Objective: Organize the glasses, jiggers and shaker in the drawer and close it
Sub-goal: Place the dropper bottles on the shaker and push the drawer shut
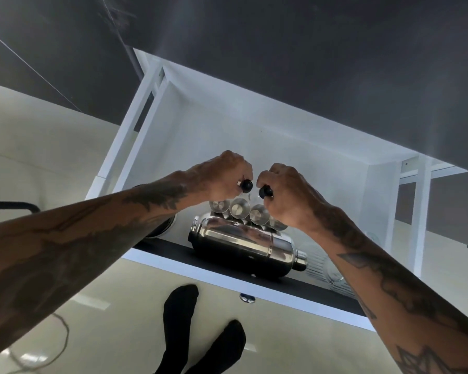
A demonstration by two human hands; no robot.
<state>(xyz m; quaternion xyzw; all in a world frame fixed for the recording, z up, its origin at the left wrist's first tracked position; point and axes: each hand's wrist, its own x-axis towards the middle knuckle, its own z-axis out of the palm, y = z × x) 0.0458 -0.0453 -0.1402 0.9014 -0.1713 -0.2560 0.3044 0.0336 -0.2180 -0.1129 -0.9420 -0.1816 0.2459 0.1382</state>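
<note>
Bright, cool light floods the white drawer (254,130); the dark worktop (308,49) above carries hazy glare streaks. Sharp highlights gleam on the shaker (243,244), wide-angle bending skews the edges, and the picture is slightly soft

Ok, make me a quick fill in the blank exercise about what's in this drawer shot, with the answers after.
1. The silver shaker lies on its ____ in the open drawer.
2. Behind the shaker, metal jiggers sit in a ____.
3. Both hands, left hand and right hand, each hold a small ____ knobbed item.
4. The feet below the drawer wear black ____.

Missing words: side; row; black; socks
</note>
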